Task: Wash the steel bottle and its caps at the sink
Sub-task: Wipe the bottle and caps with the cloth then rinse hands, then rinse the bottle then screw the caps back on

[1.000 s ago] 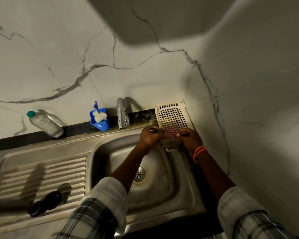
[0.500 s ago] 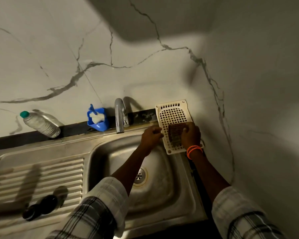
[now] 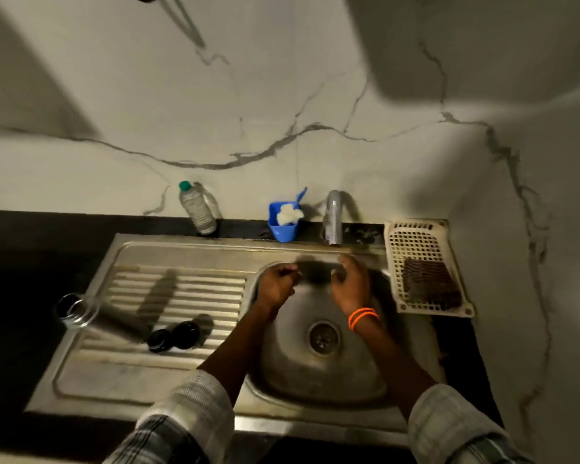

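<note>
1. White marble-look wall (image 3: 282, 95) with grey veins fills twelve o'clock and wraps round at three o'clock; the light is dim.
2. Dark countertop (image 3: 31, 279) runs at nine o'clock, smooth and matte.
3. Stainless steel sink (image 3: 315, 380) sits at centre: a rounded bowl with a round drain (image 3: 322, 338), and a ribbed draining board (image 3: 181, 296) toward nine o'clock.
4. Steel bottle (image 3: 114, 321) lies on its side on the draining board at nine o'clock, its open mouth pointing left over the board's edge.
5. Cream plastic perforated tray (image 3: 416, 242) lies at three o'clock, a dark mesh scrubber (image 3: 429, 283) on it.
6. Left hand (image 3: 277, 286) and right hand (image 3: 350, 286), over the bowl's far rim, have loosely curled fingers holding nothing; the view is blurred.
7. Chrome tap (image 3: 334, 217) stands at twelve o'clock.
8. Clear plastic bottle (image 3: 196, 209) with a green cap leans at eleven o'clock.
9. Blue plastic holder (image 3: 283, 229) with white stuff stands beside the tap.
10. Two black round caps (image 3: 173, 334) rest touching on the ribs, just right of the steel bottle.
</note>
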